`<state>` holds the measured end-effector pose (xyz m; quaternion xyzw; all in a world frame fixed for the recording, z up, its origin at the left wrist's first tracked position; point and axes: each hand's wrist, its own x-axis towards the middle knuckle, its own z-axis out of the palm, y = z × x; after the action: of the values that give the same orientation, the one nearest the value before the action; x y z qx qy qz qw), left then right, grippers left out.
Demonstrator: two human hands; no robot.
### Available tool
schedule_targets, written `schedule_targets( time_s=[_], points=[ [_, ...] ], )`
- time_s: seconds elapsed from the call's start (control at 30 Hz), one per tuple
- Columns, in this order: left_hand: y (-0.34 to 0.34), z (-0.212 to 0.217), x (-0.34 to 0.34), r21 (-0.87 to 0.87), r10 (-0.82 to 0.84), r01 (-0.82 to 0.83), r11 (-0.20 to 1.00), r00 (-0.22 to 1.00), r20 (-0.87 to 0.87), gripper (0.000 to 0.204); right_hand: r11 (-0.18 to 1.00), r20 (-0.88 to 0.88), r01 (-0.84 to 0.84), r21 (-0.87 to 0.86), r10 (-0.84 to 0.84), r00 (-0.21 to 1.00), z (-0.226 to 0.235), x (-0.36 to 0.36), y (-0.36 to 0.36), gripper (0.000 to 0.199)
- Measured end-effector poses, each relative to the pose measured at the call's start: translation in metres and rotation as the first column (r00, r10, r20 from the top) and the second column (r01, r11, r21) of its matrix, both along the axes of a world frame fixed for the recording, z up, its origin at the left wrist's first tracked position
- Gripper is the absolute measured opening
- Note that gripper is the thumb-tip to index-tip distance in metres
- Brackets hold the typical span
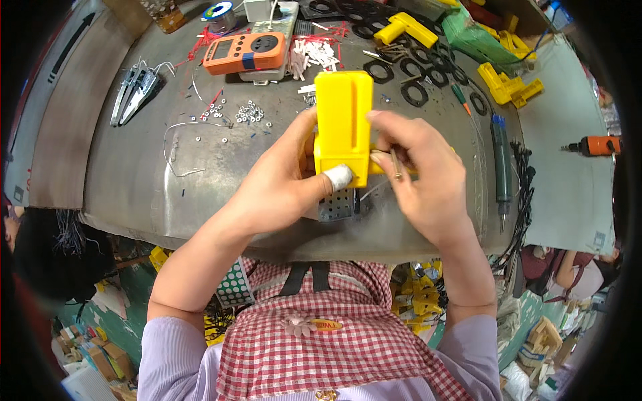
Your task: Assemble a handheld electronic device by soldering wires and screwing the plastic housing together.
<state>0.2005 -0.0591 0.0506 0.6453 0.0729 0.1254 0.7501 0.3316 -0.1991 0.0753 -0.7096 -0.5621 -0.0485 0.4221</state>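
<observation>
My left hand (277, 190) is closed round a yellow plastic housing (343, 107), held up above the bench near its front edge. A white wrap (340, 176) covers the thumb, which presses on the housing's lower end. Beside the housing, my right hand (431, 177) pinches a thin brass-coloured pin or screw (396, 164) between thumb and fingers. Its fingertips are close to the housing's right side and slightly blurred. Below the housing, a dark block with holes (336, 207) lies on the bench, partly hidden.
An orange meter (227, 55) sits at the back left, with small nuts (251, 112) scattered before it. Black rings (414, 93) and yellow housings (508, 87) lie at the back right. A pen-shaped electric screwdriver (501, 164) and cables (521, 194) line the right edge.
</observation>
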Motion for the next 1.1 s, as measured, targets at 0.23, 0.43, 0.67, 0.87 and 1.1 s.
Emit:
schedule_targets(
  time_s=[0.23, 0.43, 0.67, 0.87, 1.1],
  points=[
    [-0.029, -0.017, 0.016, -0.604, 0.108, -0.038, 0.796, 0.991, 0.081, 0.060, 0.884, -0.554, 0.005, 0.468, 0.289, 0.781, -0.016, -0.015, -0.011, 0.023],
    [-0.034, -0.019, 0.011, -0.740, -0.019, 0.066, 0.669, 0.997, 0.072, 0.055, 0.880, -0.644, 0.071, 0.469, 0.286, 0.709, -0.021, -0.009, -0.017, 0.028],
    [-0.053, -0.022, 0.015, -0.296, 0.374, -0.303, 0.906, 0.900, 0.224, 0.055, 0.904, -0.633, 0.118, 0.410, 0.189, 0.750, -0.026, -0.017, -0.011, 0.026],
    [-0.051, -0.027, 0.011, 0.348, 0.201, -0.383, 0.856, 0.865, 0.459, 0.052, 0.793, -0.789, 0.313, 0.522, 0.310, 0.530, -0.024, -0.010, -0.007, 0.020],
    [-0.042, -0.023, 0.021, 0.069, 0.370, -0.398, 0.915, 0.894, 0.252, 0.053, 0.931, -0.584, 0.200, 0.306, 0.018, 0.812, -0.055, -0.014, -0.017, 0.020]
  ],
)
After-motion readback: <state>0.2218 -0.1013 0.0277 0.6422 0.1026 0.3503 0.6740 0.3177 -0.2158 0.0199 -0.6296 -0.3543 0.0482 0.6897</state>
